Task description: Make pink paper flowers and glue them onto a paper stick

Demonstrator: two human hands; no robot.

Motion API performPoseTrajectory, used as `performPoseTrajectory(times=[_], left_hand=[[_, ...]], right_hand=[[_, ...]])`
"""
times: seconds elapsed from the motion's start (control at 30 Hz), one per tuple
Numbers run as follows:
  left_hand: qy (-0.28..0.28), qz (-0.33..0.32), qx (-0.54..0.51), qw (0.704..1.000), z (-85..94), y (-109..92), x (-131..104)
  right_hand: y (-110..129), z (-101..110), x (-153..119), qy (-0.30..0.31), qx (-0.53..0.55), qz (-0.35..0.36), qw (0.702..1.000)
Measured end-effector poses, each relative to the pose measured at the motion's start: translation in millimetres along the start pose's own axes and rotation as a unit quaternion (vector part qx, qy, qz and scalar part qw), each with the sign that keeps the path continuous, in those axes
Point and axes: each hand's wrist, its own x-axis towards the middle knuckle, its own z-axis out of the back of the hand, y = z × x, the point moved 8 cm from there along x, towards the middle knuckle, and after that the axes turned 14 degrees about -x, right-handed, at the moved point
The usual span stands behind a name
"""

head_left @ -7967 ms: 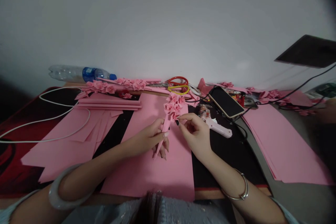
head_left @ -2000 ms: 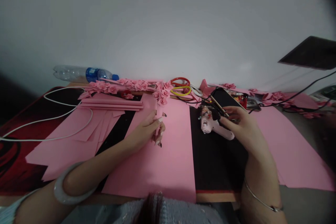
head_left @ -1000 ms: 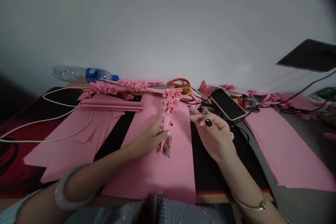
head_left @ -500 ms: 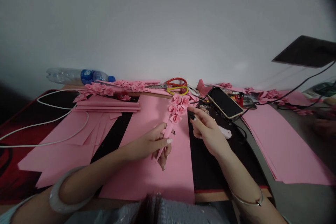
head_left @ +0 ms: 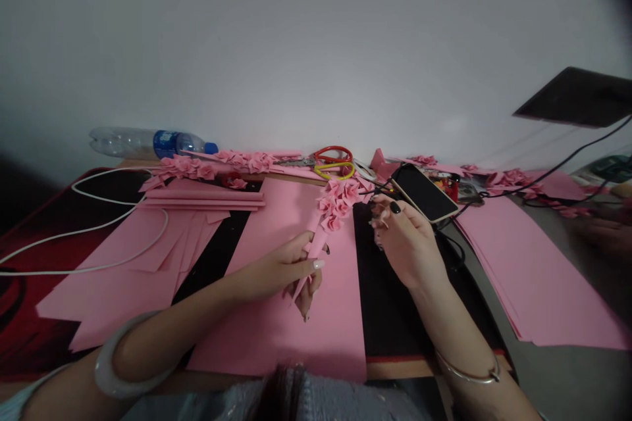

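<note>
My left hand (head_left: 291, 268) is closed round the rolled stems of a pink paper flower bunch (head_left: 338, 204), which tilts up and away over a large sheet of pink paper (head_left: 276, 335). Several folded blossoms cluster at its top end. Just right of the blossoms, apart from them, my right hand (head_left: 407, 237) is raised with its fingers curled in toward the thumb. Whatever lies between those fingertips, if anything, is too small to make out.
Scissors with red and yellow handles (head_left: 334, 170) lie behind the bunch. A phone (head_left: 425, 192) and black cables are at the right. Pink paper stacks (head_left: 538, 276) flank the mat. More paper flowers (head_left: 190, 167) and a plastic bottle (head_left: 133, 143) lie along the wall.
My right hand has drawn back to the right from the blossoms, and its fingers have curled in. My left hand and the flower bunch have hardly moved.
</note>
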Motion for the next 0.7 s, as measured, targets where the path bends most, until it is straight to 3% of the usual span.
performPoseTrajectory(times=[0.33,0.57,0.7], left_hand=[[-0.009,0.004,0.003,1.000,1.9,2.1,0.9],[-0.026,0.001,0.000,1.000,6.2,1.9,1.3],[-0.038,-0.010,0.002,0.999,8.2,0.2,1.9]], right_hand=[[2.8,-5.8,-0.1,0.065,0.093,0.000,0.994],[6.2,-1.5,-0.7,0.057,0.101,-0.026,0.993],[16.6,3.1,-0.8,0.054,0.068,-0.006,0.996]])
